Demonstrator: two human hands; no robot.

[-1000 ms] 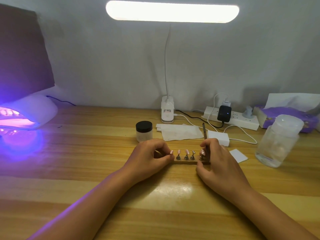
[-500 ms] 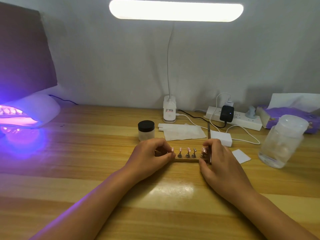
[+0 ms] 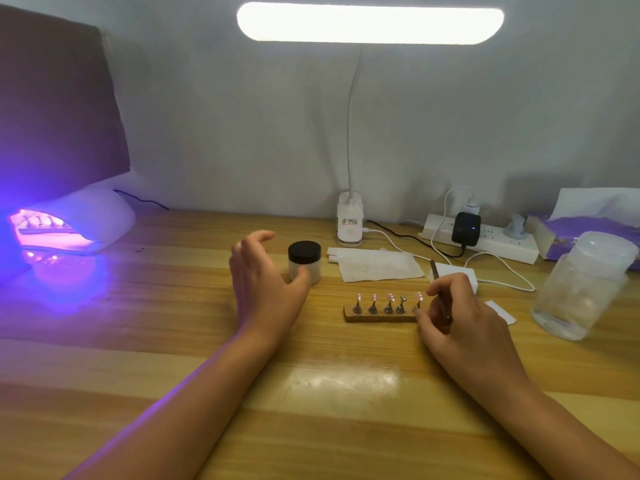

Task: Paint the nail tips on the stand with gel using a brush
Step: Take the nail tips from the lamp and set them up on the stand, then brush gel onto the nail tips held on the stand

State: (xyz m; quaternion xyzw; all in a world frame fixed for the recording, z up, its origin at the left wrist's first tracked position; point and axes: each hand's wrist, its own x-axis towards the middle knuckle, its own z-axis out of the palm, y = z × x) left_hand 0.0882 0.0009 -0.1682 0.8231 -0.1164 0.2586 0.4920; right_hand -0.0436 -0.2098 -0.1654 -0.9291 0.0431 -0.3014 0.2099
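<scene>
At the far left of the wooden worktop (image 3: 138, 341) a white curing lamp (image 3: 86, 220) glows violet and throws purple light across the wood. Further right, the left hand (image 3: 263, 282) hovers with a released grip, fingers spread and loosely arched, holding nothing. Its thumb lies in front of a small jar (image 3: 304, 261) with a black lid; whether it touches the jar cannot be told. Behind and to the right of the jar lies a white wipe (image 3: 377, 266), and beyond it stands the clip base of a desk lamp (image 3: 350, 223), its lit bar overhead. In the middle of the worktop lies the stand (image 3: 379, 317), a short brown bar carrying five nail tips (image 3: 389, 297) on small metal posts, pink glints on them. The right hand (image 3: 457, 313) rests at the stand's right end, its grip curled round the thin brush (image 3: 437, 275), whose dark handle points away from the person. A power strip (image 3: 485, 237) and a clear plastic bottle (image 3: 585, 285) lie further right.
</scene>
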